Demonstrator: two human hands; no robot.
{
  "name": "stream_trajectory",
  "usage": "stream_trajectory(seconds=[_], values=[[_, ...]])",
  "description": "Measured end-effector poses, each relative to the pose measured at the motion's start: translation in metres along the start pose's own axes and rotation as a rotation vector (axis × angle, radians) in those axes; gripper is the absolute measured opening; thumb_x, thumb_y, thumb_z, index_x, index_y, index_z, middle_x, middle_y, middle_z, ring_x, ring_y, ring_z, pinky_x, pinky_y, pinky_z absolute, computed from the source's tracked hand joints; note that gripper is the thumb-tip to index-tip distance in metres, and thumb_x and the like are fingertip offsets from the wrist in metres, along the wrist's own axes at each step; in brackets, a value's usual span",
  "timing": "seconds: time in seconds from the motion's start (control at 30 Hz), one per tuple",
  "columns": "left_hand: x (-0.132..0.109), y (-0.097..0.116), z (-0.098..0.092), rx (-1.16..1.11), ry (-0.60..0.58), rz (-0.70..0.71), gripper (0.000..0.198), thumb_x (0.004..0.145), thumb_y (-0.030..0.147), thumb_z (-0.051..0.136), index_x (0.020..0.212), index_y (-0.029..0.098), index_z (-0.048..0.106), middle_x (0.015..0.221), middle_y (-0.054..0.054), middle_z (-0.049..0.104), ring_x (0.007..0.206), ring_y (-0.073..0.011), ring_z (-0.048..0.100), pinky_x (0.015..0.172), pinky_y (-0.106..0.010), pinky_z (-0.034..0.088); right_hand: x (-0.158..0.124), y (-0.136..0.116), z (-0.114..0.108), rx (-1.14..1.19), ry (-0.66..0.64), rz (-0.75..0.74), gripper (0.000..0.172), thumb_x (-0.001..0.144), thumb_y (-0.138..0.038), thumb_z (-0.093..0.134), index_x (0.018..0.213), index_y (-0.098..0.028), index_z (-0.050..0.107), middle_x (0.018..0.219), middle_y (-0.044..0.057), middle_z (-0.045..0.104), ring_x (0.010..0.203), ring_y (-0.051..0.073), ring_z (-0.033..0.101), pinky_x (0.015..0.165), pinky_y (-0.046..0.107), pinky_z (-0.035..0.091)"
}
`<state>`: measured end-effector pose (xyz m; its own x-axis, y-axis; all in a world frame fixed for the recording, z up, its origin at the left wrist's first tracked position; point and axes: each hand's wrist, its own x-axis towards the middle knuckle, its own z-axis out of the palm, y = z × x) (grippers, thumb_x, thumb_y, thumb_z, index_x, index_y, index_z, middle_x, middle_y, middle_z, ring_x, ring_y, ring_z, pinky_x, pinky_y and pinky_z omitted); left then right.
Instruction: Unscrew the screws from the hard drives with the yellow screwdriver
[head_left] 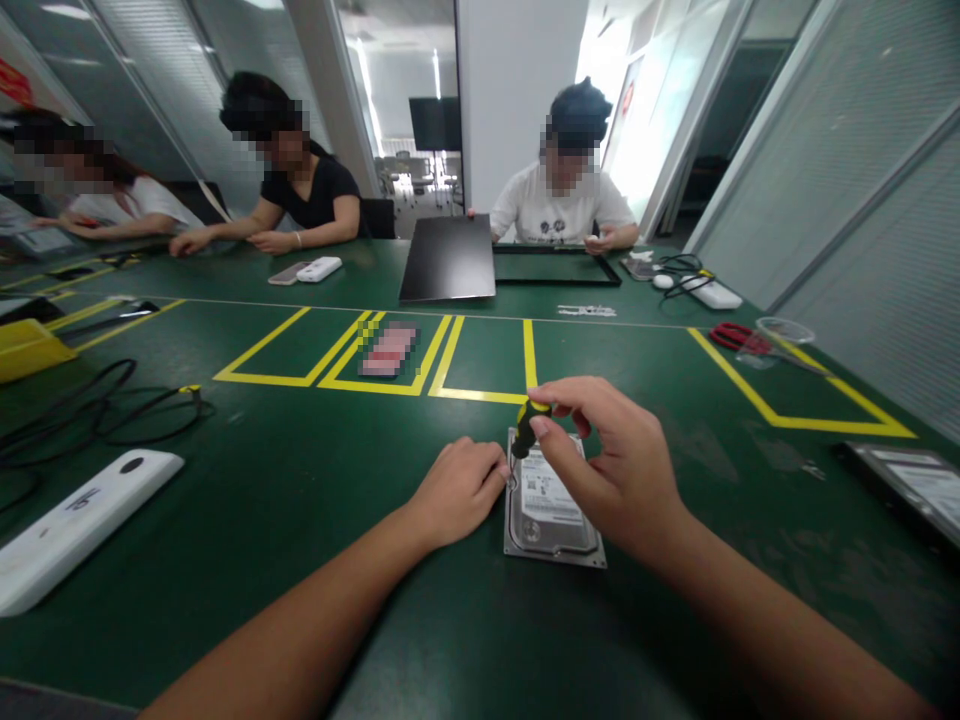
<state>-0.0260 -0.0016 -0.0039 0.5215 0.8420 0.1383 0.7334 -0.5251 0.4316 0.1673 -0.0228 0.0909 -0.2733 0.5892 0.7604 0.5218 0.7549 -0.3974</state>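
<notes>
A silver hard drive (551,515) with a white label lies flat on the green table (300,520) in front of me. My right hand (607,470) pinches the top of a small black and yellow screwdriver (526,425) that stands upright at the drive's far left corner. My left hand (461,490) is curled with its fingertips against the drive's left edge, right beside the screwdriver's tip. Whether those fingers hold anything small is hidden.
Another hard drive (911,485) lies at the right edge. A white device (71,525) and black cables (97,405) lie to the left. Yellow tape boxes (450,370) mark the middle. Red-handled scissors (739,338) and a clear dish (785,329) sit far right. Three people sit across the table.
</notes>
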Motion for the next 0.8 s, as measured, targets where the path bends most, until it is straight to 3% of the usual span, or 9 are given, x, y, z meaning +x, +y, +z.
stream_trajectory(seconds=[0.37, 0.57, 0.8], values=[[-0.0007, 0.0004, -0.0004, 0.011, 0.031, 0.015, 0.027, 0.105, 0.036, 0.039, 0.09, 0.021, 0.055, 0.091, -0.002, 0.064, 0.085, -0.0228, 0.053, 0.078, -0.037, 0.038, -0.0003, 0.0025, 0.0013, -0.028, 0.043, -0.016, 0.009, 0.088, -0.021, 0.071, 0.094, -0.017, 0.065, 0.09, 0.003, 0.067, 0.083, 0.015, 0.061, 0.074, 0.03, 0.048], [-0.0002, 0.0014, 0.0001, 0.039, 0.027, 0.011, 0.029, 0.105, 0.037, 0.038, 0.087, 0.021, 0.054, 0.087, -0.002, 0.063, 0.082, -0.0229, 0.053, 0.076, -0.037, 0.038, -0.0005, 0.0019, 0.0009, -0.051, 0.031, 0.016, 0.013, 0.089, -0.017, 0.068, 0.102, -0.017, 0.067, 0.098, 0.003, 0.073, 0.085, 0.015, 0.064, 0.071, 0.029, 0.048], [-0.0009, 0.0024, -0.0012, 0.007, 0.021, 0.009, 0.026, 0.105, 0.036, 0.041, 0.095, 0.021, 0.059, 0.098, -0.004, 0.067, 0.09, -0.024, 0.056, 0.082, -0.038, 0.04, 0.0005, 0.0012, 0.0019, -0.003, 0.046, 0.009, 0.016, 0.086, -0.024, 0.073, 0.098, -0.015, 0.068, 0.097, 0.006, 0.067, 0.09, 0.016, 0.061, 0.073, 0.029, 0.049]])
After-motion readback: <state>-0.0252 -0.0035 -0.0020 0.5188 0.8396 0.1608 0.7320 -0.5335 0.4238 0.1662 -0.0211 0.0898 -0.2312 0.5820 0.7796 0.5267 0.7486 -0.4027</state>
